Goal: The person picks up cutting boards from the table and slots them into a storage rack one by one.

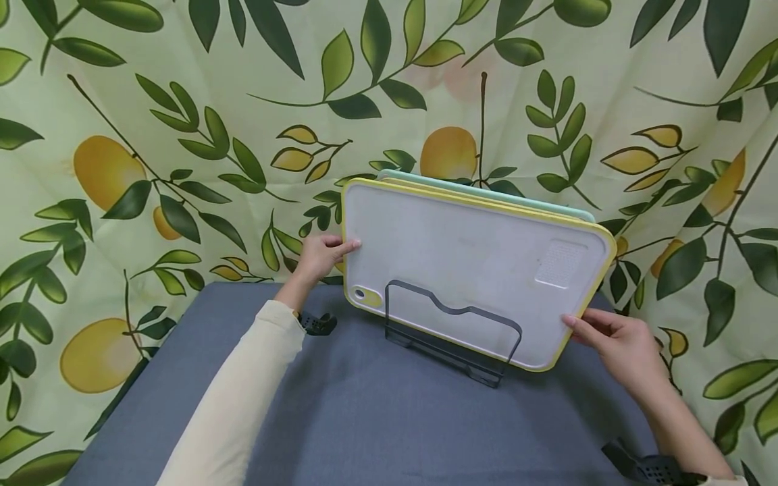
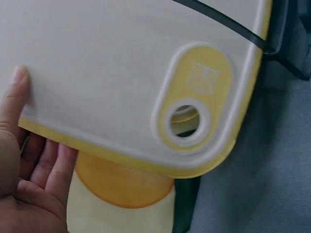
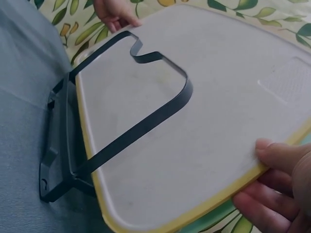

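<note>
A white cutting board (image 1: 468, 246) with a yellow rim stands tilted on its long edge behind the front loop of a dark metal rack (image 3: 136, 132). My left hand (image 1: 322, 258) grips its left edge, thumb on the white face and fingers behind. At the right edge, my right hand (image 1: 626, 344) pinches the board between thumb and fingers. A yellow panel (image 2: 206, 73) with a round hole marks the board's lower left corner, and a textured patch (image 1: 562, 263) its upper right. Behind it shows the top edge of a mint green board (image 1: 516, 199), otherwise mostly hidden.
The rack stands on a table under a grey-blue cloth (image 1: 365, 418). A curtain (image 1: 200, 61) printed with leaves and fruit hangs just behind the boards and along the right side. Dark straps (image 1: 319, 324) circle both wrists.
</note>
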`<state>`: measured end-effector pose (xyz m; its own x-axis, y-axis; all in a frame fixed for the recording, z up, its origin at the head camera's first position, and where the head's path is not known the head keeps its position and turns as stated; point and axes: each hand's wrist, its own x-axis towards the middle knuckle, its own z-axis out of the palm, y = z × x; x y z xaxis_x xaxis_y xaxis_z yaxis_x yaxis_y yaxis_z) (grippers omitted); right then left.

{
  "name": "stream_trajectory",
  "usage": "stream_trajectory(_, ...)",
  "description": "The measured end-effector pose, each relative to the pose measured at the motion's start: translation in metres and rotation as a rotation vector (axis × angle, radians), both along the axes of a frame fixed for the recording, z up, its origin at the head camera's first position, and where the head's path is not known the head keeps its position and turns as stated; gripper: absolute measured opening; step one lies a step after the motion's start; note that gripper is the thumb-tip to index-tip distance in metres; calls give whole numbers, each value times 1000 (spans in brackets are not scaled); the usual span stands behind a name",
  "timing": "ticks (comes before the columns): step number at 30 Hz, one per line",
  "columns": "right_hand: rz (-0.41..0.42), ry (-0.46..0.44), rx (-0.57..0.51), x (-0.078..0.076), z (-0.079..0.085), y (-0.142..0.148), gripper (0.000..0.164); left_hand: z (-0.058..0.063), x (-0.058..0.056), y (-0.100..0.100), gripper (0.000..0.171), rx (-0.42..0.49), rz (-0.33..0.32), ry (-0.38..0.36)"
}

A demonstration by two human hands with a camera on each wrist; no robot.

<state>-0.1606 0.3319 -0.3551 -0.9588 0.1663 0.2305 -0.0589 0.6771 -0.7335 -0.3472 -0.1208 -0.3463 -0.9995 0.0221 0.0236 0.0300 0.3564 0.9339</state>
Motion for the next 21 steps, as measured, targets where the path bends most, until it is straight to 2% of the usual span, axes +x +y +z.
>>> stream_trajectory(6,-32,50,-16,2,-9,-4,41,-14,3,4,46,10,77,54)
stream_trajectory(10,-44,61,-28,0,-12,-5,41,-21,6,3,48,11,127,62)
stream_trajectory(15,-61,62,-33,-4,-13,-6,44,-22,19,-4,48,49,166,37)
stream_trajectory(21,-70,53,-49,-15,-15,-6,48,-21,34,-12,47,111,177,19)
